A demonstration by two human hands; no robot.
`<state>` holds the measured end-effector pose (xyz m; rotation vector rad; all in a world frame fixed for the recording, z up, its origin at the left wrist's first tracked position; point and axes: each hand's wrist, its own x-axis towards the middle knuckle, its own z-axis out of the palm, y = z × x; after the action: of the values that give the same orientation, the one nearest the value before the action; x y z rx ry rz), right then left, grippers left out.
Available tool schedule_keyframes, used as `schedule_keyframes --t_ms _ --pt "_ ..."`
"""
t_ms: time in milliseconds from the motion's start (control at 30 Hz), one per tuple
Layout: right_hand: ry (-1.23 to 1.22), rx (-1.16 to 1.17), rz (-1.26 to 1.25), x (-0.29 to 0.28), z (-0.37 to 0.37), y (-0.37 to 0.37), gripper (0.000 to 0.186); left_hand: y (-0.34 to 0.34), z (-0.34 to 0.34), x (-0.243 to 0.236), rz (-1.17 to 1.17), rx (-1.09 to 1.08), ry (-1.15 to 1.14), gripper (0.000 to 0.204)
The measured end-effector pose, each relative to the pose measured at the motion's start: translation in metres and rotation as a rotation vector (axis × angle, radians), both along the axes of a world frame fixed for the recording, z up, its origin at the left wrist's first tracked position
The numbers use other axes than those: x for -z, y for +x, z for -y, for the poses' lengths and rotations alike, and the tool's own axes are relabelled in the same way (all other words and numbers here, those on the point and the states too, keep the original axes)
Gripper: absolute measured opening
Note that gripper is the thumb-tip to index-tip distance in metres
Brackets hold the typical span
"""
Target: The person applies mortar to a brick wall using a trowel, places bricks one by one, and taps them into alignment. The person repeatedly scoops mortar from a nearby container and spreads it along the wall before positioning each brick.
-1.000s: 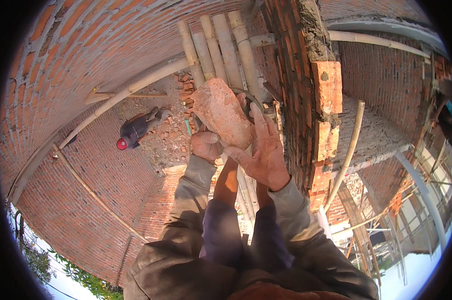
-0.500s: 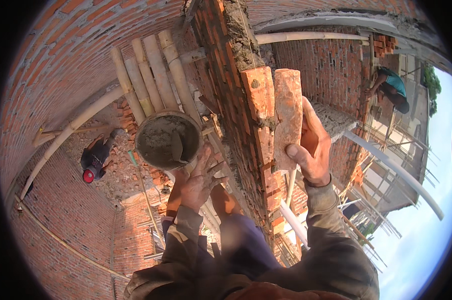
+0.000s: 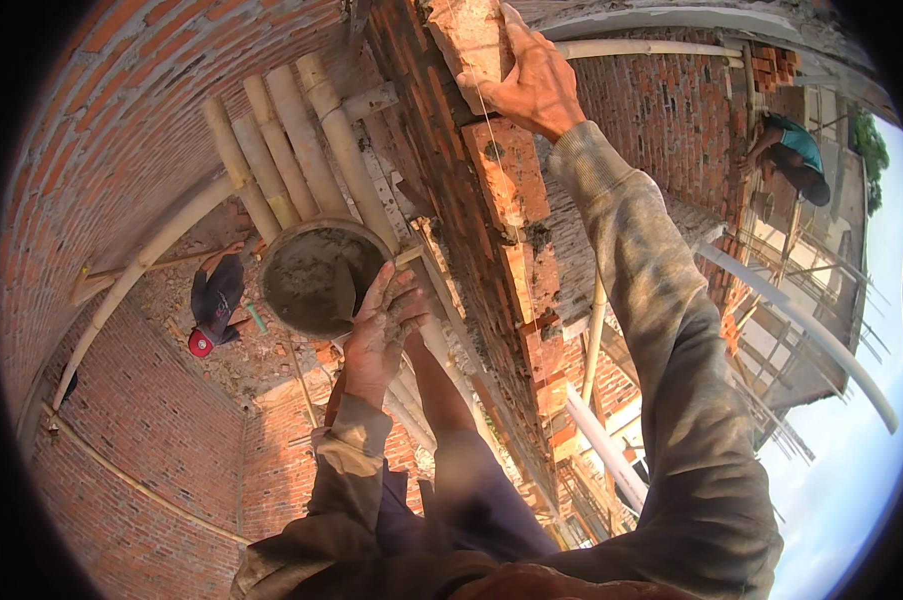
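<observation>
From the head camera, the right hand (image 3: 536, 88) is gripping a brick (image 3: 471, 38) at the top of a brick wall (image 3: 426, 110), its thumb and fingers spanning the near end. The brick is showing a rough, sunlit, pale-orange face with dusty lighter patches. The left hand (image 3: 373, 335) is curling beside the rim of a round bucket (image 3: 326, 222) of grey mortar (image 3: 301, 275), near a trowel (image 3: 344, 292); whether it is grasping anything, I cannot tell.
</observation>
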<state>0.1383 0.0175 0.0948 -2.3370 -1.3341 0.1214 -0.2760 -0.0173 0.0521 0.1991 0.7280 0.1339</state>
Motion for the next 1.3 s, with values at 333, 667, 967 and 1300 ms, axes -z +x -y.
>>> schedule_keyframes --t_ms 333,667,967,1300 --pt "-0.407 0.092 -0.036 -0.007 -0.011 -0.003 0.122 0.009 0.008 0.001 0.003 0.02 -0.026 0.095" --pt "0.259 0.27 0.034 -0.075 0.062 -0.1 0.022 0.005 -0.012 -0.009 -0.037 -0.111 0.077 0.077" --pt "-0.817 0.233 -0.513 0.087 0.12 -0.386 0.053 0.147 -0.122 -0.021 -0.333 0.0 0.629 0.063" --pt "-0.508 0.272 -0.6 0.107 0.11 -0.398 0.057 0.289 -0.145 0.013 -0.042 0.196 0.836 0.05"
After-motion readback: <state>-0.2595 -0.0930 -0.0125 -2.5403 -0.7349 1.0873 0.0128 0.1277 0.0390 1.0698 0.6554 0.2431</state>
